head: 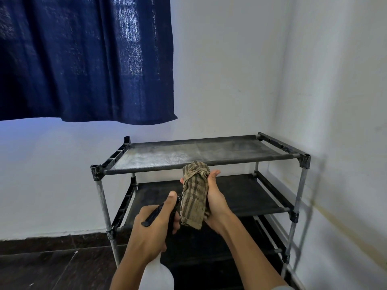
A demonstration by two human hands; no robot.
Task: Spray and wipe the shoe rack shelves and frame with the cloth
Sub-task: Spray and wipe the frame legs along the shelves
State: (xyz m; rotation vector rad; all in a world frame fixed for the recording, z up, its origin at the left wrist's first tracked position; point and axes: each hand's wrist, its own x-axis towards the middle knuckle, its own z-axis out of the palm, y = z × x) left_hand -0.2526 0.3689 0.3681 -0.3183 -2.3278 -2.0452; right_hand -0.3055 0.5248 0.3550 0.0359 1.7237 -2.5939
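At frame centre the left hand [152, 231] grips the spray bottle [157, 273]; the right hand [215, 201] clutches the checked cloth [193, 197]; aimed so close, spray may soak fingers, not the dusty top shelf [188, 153].

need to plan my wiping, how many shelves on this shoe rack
3 clearly: the dusty top shelf, the middle shelf behind the hands, and a lower shelf under the arms. Any below that would be hidden.

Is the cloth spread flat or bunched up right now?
Bunched up. The cloth is a rolled wad gripped upright in the right hand, not touching the shoe rack.
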